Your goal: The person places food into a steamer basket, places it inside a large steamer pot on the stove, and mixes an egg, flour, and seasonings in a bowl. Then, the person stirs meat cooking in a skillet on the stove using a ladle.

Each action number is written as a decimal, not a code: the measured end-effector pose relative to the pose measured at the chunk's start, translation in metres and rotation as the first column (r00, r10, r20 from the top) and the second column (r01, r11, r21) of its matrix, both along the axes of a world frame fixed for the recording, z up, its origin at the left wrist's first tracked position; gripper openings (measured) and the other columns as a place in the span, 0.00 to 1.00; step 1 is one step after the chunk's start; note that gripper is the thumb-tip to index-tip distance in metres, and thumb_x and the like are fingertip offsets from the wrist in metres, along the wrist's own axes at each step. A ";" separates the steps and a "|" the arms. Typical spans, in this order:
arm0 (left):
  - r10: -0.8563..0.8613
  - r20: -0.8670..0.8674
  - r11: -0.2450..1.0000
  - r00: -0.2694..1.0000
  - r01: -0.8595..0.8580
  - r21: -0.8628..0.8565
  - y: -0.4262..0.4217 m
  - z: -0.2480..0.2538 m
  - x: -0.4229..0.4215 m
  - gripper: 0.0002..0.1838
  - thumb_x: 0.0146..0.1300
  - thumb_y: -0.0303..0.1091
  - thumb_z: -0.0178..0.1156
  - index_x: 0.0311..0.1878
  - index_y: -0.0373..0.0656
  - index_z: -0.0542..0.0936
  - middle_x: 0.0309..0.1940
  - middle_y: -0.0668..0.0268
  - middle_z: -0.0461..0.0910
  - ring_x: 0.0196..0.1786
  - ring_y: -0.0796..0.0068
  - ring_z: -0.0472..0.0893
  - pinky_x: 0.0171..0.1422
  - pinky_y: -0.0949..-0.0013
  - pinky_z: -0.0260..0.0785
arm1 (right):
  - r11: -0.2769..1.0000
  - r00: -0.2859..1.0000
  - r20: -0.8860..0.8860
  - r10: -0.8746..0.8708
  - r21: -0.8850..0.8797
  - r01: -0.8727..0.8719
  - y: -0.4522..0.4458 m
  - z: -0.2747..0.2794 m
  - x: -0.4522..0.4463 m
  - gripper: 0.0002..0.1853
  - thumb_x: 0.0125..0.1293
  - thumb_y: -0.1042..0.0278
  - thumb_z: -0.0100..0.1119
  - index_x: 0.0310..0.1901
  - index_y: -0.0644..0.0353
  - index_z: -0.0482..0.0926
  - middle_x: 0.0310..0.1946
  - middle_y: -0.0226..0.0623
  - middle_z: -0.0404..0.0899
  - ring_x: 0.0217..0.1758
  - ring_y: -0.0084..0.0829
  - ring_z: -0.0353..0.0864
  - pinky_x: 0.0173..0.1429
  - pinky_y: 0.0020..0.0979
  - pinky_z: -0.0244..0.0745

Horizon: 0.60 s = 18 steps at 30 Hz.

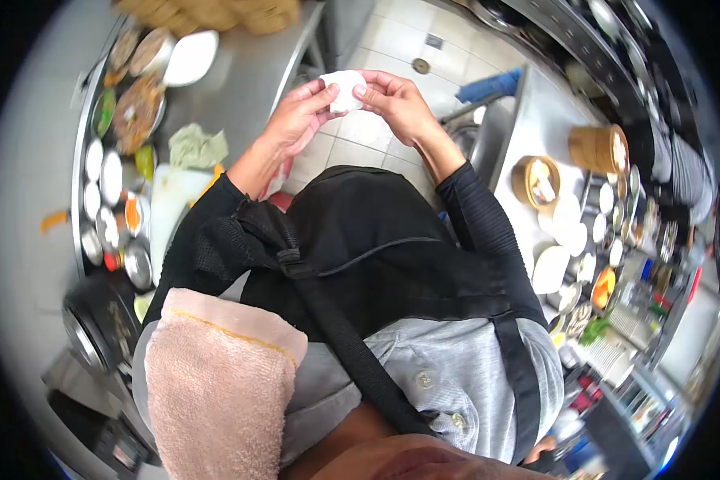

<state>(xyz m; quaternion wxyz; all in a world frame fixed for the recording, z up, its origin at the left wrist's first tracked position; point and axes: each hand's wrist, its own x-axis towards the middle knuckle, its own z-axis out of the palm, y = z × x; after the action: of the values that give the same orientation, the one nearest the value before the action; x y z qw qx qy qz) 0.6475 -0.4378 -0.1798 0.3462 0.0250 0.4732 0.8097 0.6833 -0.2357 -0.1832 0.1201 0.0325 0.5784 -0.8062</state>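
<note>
Held out in front of my black apron (368, 208) is a flat, roundish white piece of dough (346, 90), about palm-sized. My left hand (302, 116) pinches its left edge, thumb on top and fingers beneath. On the opposite edge, my right hand (396, 102) grips it the same way, thumb on the face. Both hands are over the gap between two counters, above the tiled floor. The underside of the dough is hidden by the fingers.
Left, a steel counter (236, 84) bears a white plate (190, 59), a bowl of brown filling (138, 114), a green cloth (198, 147) and several small bowls. Right, another counter (528, 132) holds bamboo steamers (598, 149) and dishes. A person (688, 168) stands beyond it.
</note>
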 end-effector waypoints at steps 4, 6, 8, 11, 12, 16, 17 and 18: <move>-0.190 -0.054 0.981 0.980 0.188 -0.051 0.086 0.002 -0.008 0.22 0.74 0.39 0.59 0.63 0.34 0.74 0.57 0.63 0.79 0.60 0.71 0.79 0.66 0.63 0.71 | 0.977 0.978 0.003 -0.206 -0.055 0.206 0.075 0.002 0.029 0.24 0.69 0.69 0.66 0.62 0.72 0.74 0.49 0.41 0.84 0.52 0.28 0.83 0.60 0.30 0.78; -0.252 -0.080 0.967 0.964 0.248 -0.053 0.121 0.005 -0.005 0.23 0.75 0.40 0.58 0.64 0.32 0.73 0.57 0.62 0.79 0.60 0.71 0.78 0.67 0.63 0.70 | 0.967 0.970 0.014 -0.242 -0.075 0.242 0.107 -0.001 0.039 0.24 0.69 0.68 0.66 0.63 0.72 0.74 0.50 0.41 0.84 0.53 0.28 0.83 0.61 0.31 0.78; -0.280 -0.078 0.959 0.957 0.275 -0.062 0.149 0.002 -0.003 0.22 0.75 0.40 0.57 0.64 0.34 0.72 0.57 0.63 0.79 0.60 0.72 0.78 0.68 0.63 0.69 | 0.959 0.964 0.012 -0.266 -0.101 0.266 0.134 -0.008 0.046 0.25 0.69 0.67 0.66 0.64 0.72 0.74 0.52 0.42 0.83 0.54 0.28 0.82 0.61 0.32 0.78; -0.318 -0.080 0.947 0.945 0.314 -0.068 0.181 0.001 -0.001 0.22 0.76 0.40 0.57 0.64 0.35 0.72 0.57 0.64 0.79 0.60 0.73 0.78 0.68 0.64 0.69 | 0.945 0.954 0.027 -0.299 -0.132 0.300 0.162 -0.006 0.056 0.26 0.70 0.67 0.66 0.64 0.73 0.74 0.53 0.41 0.83 0.54 0.28 0.82 0.62 0.32 0.77; -0.333 -0.080 0.942 0.940 0.328 -0.070 0.190 0.002 0.000 0.22 0.76 0.40 0.57 0.64 0.35 0.72 0.57 0.64 0.79 0.60 0.73 0.78 0.67 0.64 0.69 | 0.939 0.952 0.025 -0.304 -0.158 0.304 0.171 -0.010 0.057 0.25 0.70 0.67 0.66 0.64 0.72 0.74 0.53 0.41 0.83 0.55 0.28 0.82 0.62 0.32 0.77; -0.383 -0.128 0.919 0.915 0.363 -0.151 0.227 -0.001 -0.011 0.23 0.72 0.38 0.62 0.64 0.35 0.73 0.56 0.63 0.79 0.59 0.73 0.78 0.66 0.65 0.70 | 0.915 0.927 0.063 -0.370 -0.152 0.375 0.199 -0.014 0.058 0.25 0.70 0.66 0.65 0.63 0.71 0.75 0.52 0.39 0.83 0.53 0.26 0.82 0.60 0.30 0.77; -0.411 -0.195 0.906 0.891 0.375 -0.195 0.234 -0.004 -0.014 0.24 0.70 0.38 0.65 0.63 0.34 0.73 0.56 0.62 0.79 0.58 0.73 0.78 0.65 0.65 0.71 | 0.907 0.917 0.068 -0.393 -0.136 0.399 0.203 -0.014 0.057 0.24 0.70 0.65 0.65 0.63 0.71 0.75 0.52 0.39 0.83 0.52 0.25 0.82 0.59 0.30 0.77; -0.442 -0.258 0.891 0.859 0.387 -0.239 0.240 -0.006 -0.017 0.26 0.68 0.38 0.67 0.63 0.34 0.74 0.56 0.62 0.79 0.58 0.72 0.79 0.64 0.66 0.72 | 0.897 0.905 0.074 -0.419 -0.120 0.425 0.205 -0.015 0.058 0.24 0.70 0.65 0.66 0.62 0.71 0.75 0.51 0.38 0.83 0.51 0.24 0.82 0.59 0.29 0.77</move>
<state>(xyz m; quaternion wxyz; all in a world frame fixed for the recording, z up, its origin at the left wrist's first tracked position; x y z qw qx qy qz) 0.6303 -0.1981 -0.1862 0.4363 0.2200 0.5751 0.6562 0.7409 -0.0310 -0.1980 -0.0420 0.1677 0.4994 -0.8489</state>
